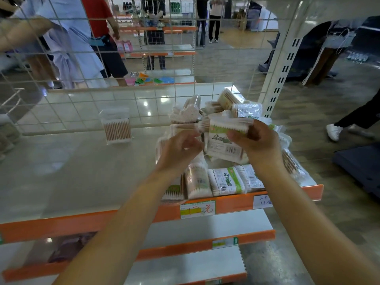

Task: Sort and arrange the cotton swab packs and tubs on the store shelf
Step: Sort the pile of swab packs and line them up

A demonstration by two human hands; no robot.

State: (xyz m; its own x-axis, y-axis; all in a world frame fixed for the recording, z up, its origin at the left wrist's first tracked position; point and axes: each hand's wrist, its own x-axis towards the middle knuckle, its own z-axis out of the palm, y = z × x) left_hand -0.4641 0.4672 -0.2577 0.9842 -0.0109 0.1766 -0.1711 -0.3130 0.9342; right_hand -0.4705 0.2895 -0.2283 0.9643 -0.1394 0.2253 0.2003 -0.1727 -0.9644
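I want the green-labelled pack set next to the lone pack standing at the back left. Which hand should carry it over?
Probably the right hand: it already grips the green-labelled pack. The left hand sits nearer the lone pack, but its curled fingers may hold another pack.

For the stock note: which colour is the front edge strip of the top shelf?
Orange front edge strip, seen in the head view.

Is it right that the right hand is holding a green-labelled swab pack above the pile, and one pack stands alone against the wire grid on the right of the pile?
Not quite. The head view shows the right hand holding the green-labelled swab pack above the pile, but the lone pack against the wire grid stands to the left of the pile, not the right.
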